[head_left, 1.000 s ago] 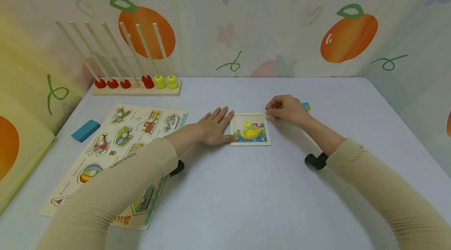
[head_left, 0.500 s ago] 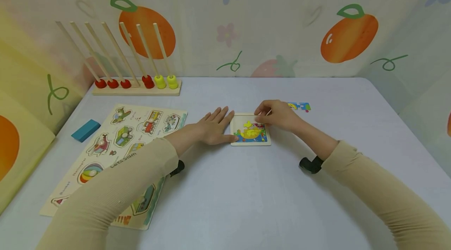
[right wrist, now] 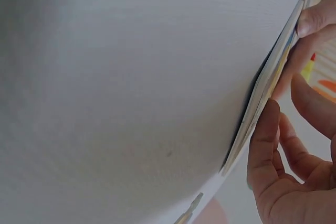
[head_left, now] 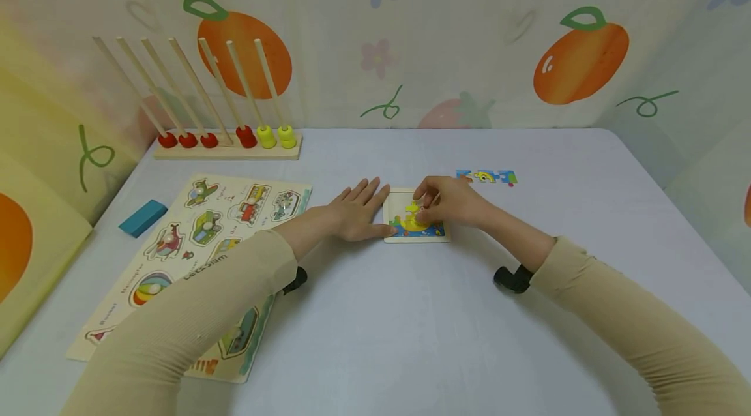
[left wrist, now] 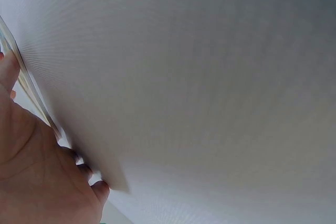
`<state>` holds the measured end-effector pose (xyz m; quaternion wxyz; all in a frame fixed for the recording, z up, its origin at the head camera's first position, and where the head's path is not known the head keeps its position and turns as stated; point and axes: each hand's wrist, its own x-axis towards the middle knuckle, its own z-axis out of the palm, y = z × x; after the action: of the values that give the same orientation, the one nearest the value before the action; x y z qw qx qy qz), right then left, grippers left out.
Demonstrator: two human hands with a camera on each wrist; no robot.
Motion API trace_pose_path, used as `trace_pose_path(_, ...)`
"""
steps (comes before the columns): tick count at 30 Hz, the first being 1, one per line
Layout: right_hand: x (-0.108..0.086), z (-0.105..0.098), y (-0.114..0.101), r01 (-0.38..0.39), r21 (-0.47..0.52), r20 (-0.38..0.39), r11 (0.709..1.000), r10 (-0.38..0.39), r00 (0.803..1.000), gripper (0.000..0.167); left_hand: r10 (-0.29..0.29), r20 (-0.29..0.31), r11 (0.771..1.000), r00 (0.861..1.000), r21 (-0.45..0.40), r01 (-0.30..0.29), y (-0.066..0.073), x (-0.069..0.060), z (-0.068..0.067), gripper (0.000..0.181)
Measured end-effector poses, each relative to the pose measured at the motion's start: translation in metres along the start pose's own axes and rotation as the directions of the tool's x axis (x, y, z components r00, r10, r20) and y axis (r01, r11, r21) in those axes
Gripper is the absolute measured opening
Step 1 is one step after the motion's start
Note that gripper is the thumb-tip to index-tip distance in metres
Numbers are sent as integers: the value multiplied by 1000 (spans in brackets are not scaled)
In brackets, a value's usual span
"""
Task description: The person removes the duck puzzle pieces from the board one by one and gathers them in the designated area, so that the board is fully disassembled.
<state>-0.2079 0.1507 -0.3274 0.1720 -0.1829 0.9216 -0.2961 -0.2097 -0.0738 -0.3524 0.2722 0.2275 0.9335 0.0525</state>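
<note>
A small puzzle tray [head_left: 416,239] with a pale rim lies mid-table, showing a yellow duck over blue. My left hand [head_left: 356,215] lies flat beside it, fingers spread and thumb on its left edge. In the left wrist view, the left hand [left wrist: 44,174] appears at lower left. Over the tray's right side, my right hand [head_left: 450,199] has thumb and index curled at a yellow puzzle piece [head_left: 412,207], which they seem to pinch by its edges. The right wrist view shows the right hand's fingertips [right wrist: 270,109] down at the tray [right wrist: 262,90]; the piece is hidden there.
Behind the right hand lie several loose puzzle pieces [head_left: 485,176]. On the left are a large picture board [head_left: 281,184] of vehicles, partly under the left forearm, and a blue block [head_left: 143,217]. A bead-and-peg stand [head_left: 229,152] stands at the back left.
My right hand has moved left from beside the loose pieces, over the tray's upper right corner, to the yellow piece. The loose pieces are now uncovered. My left hand has stayed put.
</note>
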Motion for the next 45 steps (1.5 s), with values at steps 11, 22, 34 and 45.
trace_pose_path(11,0,5,-3,26,-23,5,999,-25,1000,41,12,-4,1000,1000,-4,-12,4,-7,-4,91)
trace_pose_path(22,-1,9,-4,11,-63,-4,998,-12,1000,45,9,2,1000,1000,6,-9,1,-2,-1,92)
trace_pose_path(34,-1,10,-6,11,-100,-6,995,-12,1000,46,7,-10,1000,1000,7,-7,0,0,0,92)
trace_pose_path(45,0,10,-6,23,-106,-13,994,-24,1000,44,10,-18,1000,1000,20,-9,-1,0,1,92)
